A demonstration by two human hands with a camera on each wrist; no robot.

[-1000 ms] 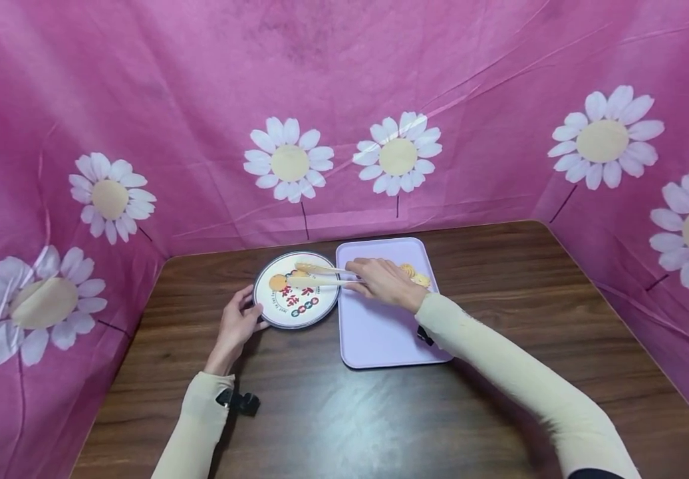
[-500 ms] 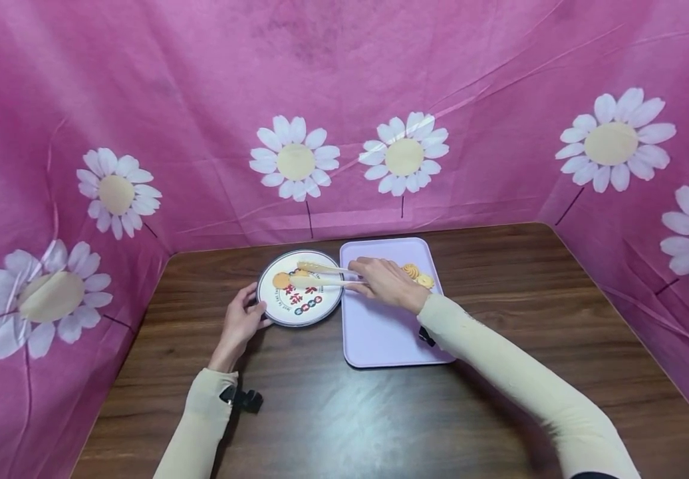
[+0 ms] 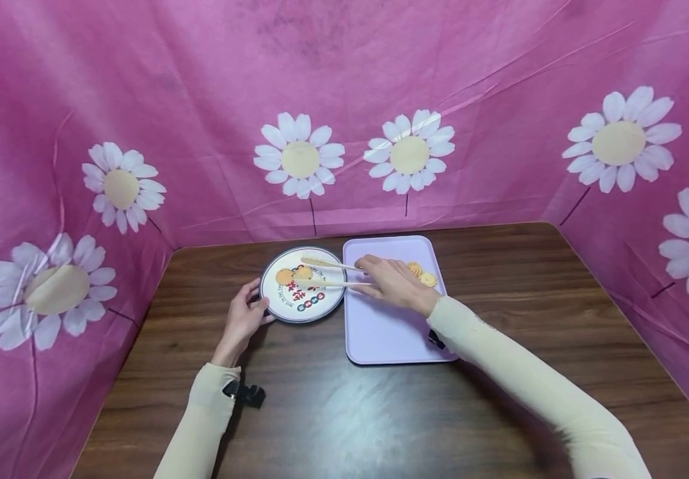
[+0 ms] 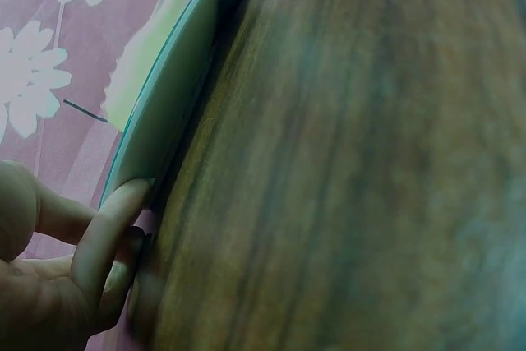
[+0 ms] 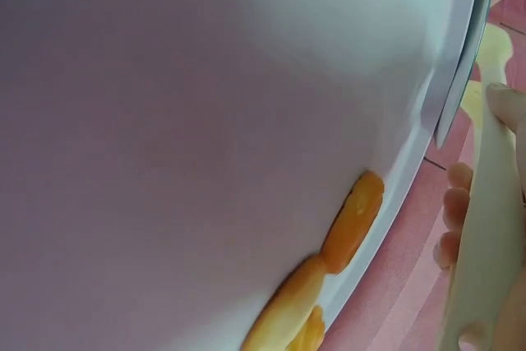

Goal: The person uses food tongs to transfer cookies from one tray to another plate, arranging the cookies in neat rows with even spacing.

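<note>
My right hand (image 3: 397, 285) grips a pair of cream tongs (image 3: 328, 284) near their hinge end. Their arms stand spread apart above the round white plate (image 3: 284, 306), printed with red characters and a dark rim. Two round cookies lie on it: an orange one (image 3: 284, 277) and a paler one (image 3: 304, 273) near the tong tips. At the plate's left edge, my left hand (image 3: 244, 318) holds the rim between thumb and fingers. The left wrist view shows a bent finger (image 4: 115, 219) against the plate's side (image 4: 164, 113). Several cookies (image 5: 353, 221) lie on the lilac tray (image 3: 380, 336), under my right hand.
The tray stands directly right of the plate, its left edge close to the plate's rim. Both are on a dark wooden table (image 3: 332, 426). A pink cloth (image 3: 225, 86) with white daisies hangs behind the table and along both sides.
The tongs have spread wider, and the paler cookie now shows apart between their arms on the plate. The left hand keeps its place at the rim. The head view has shifted slightly.
</note>
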